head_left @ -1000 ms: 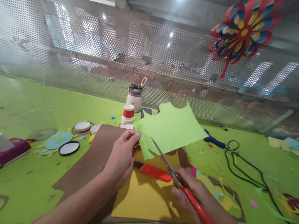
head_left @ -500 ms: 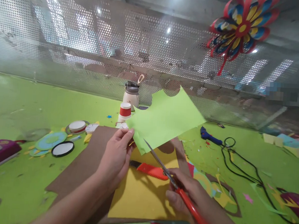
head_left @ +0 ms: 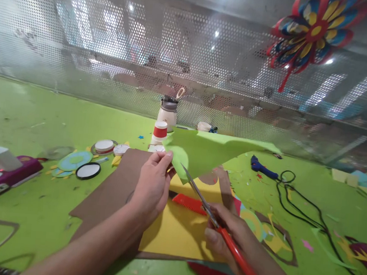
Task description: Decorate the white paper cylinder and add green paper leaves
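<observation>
The green sheet (head_left: 214, 152) is looking like thin matt paper, smooth and bending softly. The scissors (head_left: 228, 240) are showing bare grey metal blades and glossy red plastic handles. Beneath them, the brown card (head_left: 113, 191) and the yellow sheet (head_left: 176, 233) are lying matt and smooth. At the far side, the perforated metal screen (head_left: 129, 58) is gleaming.

Open green table (head_left: 62, 108) left, paper (head_left: 220, 150) held across centre, cup (head_left: 160, 132) and bottle (head_left: 169, 111) behind, black cord (head_left: 323, 228) right

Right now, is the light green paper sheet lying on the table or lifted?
Lifted: the light green paper sheet hangs above the brown card, its corner pinched by the left hand.
</observation>
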`<state>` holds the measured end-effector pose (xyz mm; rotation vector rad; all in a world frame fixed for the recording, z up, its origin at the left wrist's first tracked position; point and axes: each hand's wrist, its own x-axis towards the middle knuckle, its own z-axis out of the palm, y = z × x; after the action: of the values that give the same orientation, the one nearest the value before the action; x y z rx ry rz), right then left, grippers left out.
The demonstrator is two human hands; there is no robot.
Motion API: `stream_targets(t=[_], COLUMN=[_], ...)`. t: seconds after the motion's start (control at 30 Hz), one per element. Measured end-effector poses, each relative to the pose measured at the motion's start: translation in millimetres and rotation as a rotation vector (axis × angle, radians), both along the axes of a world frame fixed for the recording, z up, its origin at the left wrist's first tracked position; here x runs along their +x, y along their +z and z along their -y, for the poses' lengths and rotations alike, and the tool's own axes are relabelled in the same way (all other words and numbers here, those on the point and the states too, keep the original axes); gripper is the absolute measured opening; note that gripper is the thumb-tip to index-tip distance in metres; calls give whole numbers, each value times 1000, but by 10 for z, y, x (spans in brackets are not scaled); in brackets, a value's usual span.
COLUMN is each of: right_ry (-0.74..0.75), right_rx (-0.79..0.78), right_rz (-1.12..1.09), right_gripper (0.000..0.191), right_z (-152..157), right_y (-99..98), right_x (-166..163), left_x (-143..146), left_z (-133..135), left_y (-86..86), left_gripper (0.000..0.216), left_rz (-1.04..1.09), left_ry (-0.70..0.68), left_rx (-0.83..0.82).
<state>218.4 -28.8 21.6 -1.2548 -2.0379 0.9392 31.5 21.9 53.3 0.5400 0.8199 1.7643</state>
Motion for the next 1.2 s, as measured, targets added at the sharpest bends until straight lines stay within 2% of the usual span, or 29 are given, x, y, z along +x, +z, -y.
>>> stream_targets(t=[0.2,0.5,0.73,0.93,1.2], right_ry=[-18,35,37,-10,-1], right_rx=[11,-92,-114,-54,-27], right_rz=[-53,-46,-42,-23,-49], right_gripper=[47,51,53,52,49], right_z=[15,5,2,38,87], right_y=[-18,-43,-68,-61,6], right_x=[-31,-15,-18,-73,-106], left_x=[31,30,36,31,27], left_z=[19,15,16,13,24], left_y=[10,-4,18,7,12], left_gripper=[15,15,14,15,13], left_rz=[-14,-23,-13,-27,-70], left_ry=[18,24,38,49,91], left_rx=[1,-8,-14,-4,23])
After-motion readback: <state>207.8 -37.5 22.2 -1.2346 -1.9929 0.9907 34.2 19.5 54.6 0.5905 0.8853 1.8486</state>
